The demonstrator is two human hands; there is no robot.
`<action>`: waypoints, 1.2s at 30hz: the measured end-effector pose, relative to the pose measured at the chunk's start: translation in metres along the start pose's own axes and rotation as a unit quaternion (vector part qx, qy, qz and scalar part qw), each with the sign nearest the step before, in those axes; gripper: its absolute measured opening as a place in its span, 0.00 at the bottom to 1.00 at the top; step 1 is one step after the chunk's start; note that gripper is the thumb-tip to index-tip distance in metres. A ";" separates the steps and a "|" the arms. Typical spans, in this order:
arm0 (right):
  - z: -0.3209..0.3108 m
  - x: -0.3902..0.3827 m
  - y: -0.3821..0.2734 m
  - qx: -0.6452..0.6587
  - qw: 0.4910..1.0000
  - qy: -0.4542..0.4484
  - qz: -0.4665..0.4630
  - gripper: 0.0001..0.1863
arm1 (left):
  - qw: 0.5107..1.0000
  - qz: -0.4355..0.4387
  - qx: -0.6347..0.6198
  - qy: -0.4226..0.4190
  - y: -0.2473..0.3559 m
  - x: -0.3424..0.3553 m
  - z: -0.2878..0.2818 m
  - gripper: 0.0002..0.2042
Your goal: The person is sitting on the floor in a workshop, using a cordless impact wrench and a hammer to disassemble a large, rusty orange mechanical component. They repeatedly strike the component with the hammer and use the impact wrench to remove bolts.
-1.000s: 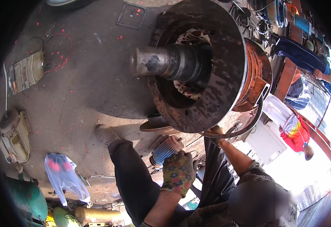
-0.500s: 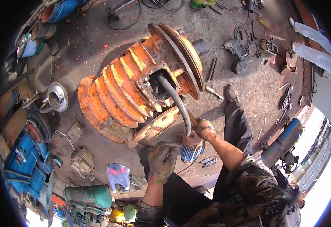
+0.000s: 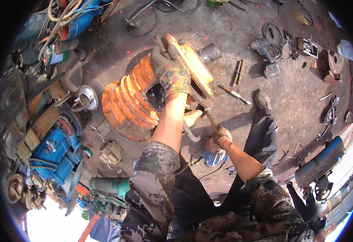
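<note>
A large orange finned motor (image 3: 130, 99) lies tilted on the floor, its round end flange (image 3: 196, 62) at the upper right. My left hand (image 3: 171, 74), in a patterned work glove, reaches over the motor, its fingers closed around the flange's near rim. Under my left wrist, the square opening (image 3: 156, 97) in the motor's side is partly hidden. A bent grey cable (image 3: 190, 134) hangs below it. My gloved right hand (image 3: 223, 136) is closed on a wooden-handled tool (image 3: 210, 120), its far end against the flange's lower edge. Its head cannot be made out.
A small blue-finned motor (image 3: 214, 156) stands below my right hand. Rods (image 3: 237, 72), a metal bar (image 3: 236, 95) and a cordless impact wrench (image 3: 266, 56) lie to the right. Blue machinery (image 3: 53, 153) and a kettle (image 3: 87, 98) stand at left.
My left hand has moved from in front of my body up and forward onto the flange. My view has shifted, while my right hand still grips the wooden handle.
</note>
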State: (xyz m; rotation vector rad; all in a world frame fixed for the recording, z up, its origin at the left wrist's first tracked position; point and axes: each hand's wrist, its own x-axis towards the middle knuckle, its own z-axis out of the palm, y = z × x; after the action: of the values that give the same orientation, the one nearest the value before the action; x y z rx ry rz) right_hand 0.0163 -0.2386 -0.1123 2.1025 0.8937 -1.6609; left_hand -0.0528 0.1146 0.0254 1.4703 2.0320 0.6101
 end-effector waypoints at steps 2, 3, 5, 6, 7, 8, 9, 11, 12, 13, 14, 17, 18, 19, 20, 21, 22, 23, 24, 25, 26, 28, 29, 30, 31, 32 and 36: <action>0.009 0.009 0.008 0.018 0.997 -0.063 0.042 0.20 | 0.991 0.132 0.017 0.025 -0.014 0.001 0.020 0.31; 0.010 0.015 0.012 0.038 0.991 -0.108 0.070 0.20 | 0.996 0.088 -0.006 0.003 -0.014 0.004 0.021 0.32; 0.016 0.022 0.028 0.041 0.990 -0.129 0.046 0.16 | 0.999 0.039 -0.014 -0.020 -0.009 0.005 0.026 0.35; 0.011 0.030 0.038 0.073 0.984 -0.151 0.057 0.14 | 0.999 0.018 -0.025 -0.031 -0.005 0.005 0.033 0.35; 0.004 0.031 0.037 0.170 0.957 -0.212 0.103 0.13 | 0.999 0.023 -0.019 -0.043 0.003 0.003 0.029 0.34; -0.007 0.035 0.038 0.285 0.906 -0.261 0.174 0.12 | 0.998 0.030 -0.025 -0.054 0.013 0.005 0.028 0.34; -0.018 0.033 0.046 0.361 0.857 -0.287 0.231 0.11 | 0.995 0.038 0.085 -0.038 0.009 0.004 0.033 0.33; -0.062 -0.001 0.048 0.368 0.865 -0.282 0.193 0.11 | 0.991 0.082 0.102 -0.019 -0.023 0.010 0.022 0.32; -0.101 -0.022 0.045 0.352 0.883 -0.257 0.172 0.12 | 0.992 0.072 0.096 -0.024 -0.032 0.009 0.018 0.31; -0.127 -0.030 0.053 0.344 0.889 -0.256 0.163 0.13 | 0.991 0.078 0.108 -0.013 -0.021 0.006 0.017 0.31; -0.143 -0.039 0.073 0.336 0.891 -0.263 0.157 0.15 | 0.989 0.073 0.125 -0.009 -0.017 0.003 0.014 0.32; -0.222 -0.071 0.088 0.335 0.909 -0.208 0.135 0.15 | 0.987 0.072 0.143 -0.002 -0.025 0.005 0.025 0.34; -0.246 -0.074 0.092 0.332 0.916 -0.190 0.121 0.13 | 0.987 0.082 0.142 0.002 -0.027 0.008 0.029 0.34; -0.265 -0.074 0.097 0.330 0.919 -0.188 0.103 0.13 | 0.986 0.091 0.142 0.007 -0.024 0.009 0.029 0.34; -0.281 -0.072 0.102 0.327 0.922 -0.186 0.084 0.14 | 0.985 0.099 0.142 0.012 -0.022 0.009 0.029 0.34; -0.291 -0.069 0.108 0.338 0.928 -0.147 0.057 0.11 | 0.992 0.037 0.119 -0.013 -0.021 0.009 0.030 0.34; -0.317 -0.076 0.091 0.324 0.941 -0.093 0.003 0.12 | 0.992 0.024 0.124 -0.019 -0.018 0.008 0.030 0.35; -0.325 -0.071 0.095 0.333 0.940 -0.076 -0.002 0.13 | 0.991 0.011 0.131 -0.025 -0.016 0.006 0.029 0.35; -0.338 -0.066 0.088 0.329 0.941 -0.080 -0.006 0.13 | 0.989 -0.003 0.144 -0.025 -0.016 0.004 0.018 0.35; -0.354 -0.064 0.079 0.328 0.942 -0.071 0.000 0.14 | 0.990 0.047 0.130 -0.020 -0.022 0.005 0.020 0.36; -0.375 -0.060 0.069 0.315 0.946 -0.077 0.013 0.14 | 0.990 0.024 0.138 -0.023 -0.028 0.005 0.023 0.36; -0.408 -0.051 0.056 0.300 0.953 -0.047 0.017 0.14 | 0.989 -0.005 0.142 -0.026 -0.008 0.008 0.023 0.36; -0.420 -0.045 0.042 0.313 0.949 -0.043 0.021 0.13 | 0.989 -0.018 0.138 -0.040 -0.012 0.009 0.026 0.37; -0.433 -0.041 0.027 0.326 0.944 -0.038 0.023 0.13 | 0.993 -0.011 0.115 -0.029 -0.016 0.005 0.028 0.37; -0.442 -0.032 0.016 0.326 0.945 -0.038 0.011 0.13 | 0.995 0.000 0.099 -0.013 -0.016 0.005 0.025 0.36; -0.451 -0.024 0.009 0.327 0.944 -0.037 0.002 0.12 | 0.997 0.011 0.082 0.000 -0.015 0.004 0.023 0.36; -0.480 0.022 -0.016 0.345 0.937 -0.038 -0.050 0.09 | 0.996 -0.032 0.082 -0.016 -0.012 0.007 0.025 0.36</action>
State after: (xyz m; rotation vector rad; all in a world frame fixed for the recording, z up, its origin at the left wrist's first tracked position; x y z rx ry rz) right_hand 0.3712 0.0653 0.0011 2.4069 0.4219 -2.3467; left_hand -0.0460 0.1192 -0.0019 1.4896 2.1382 0.3978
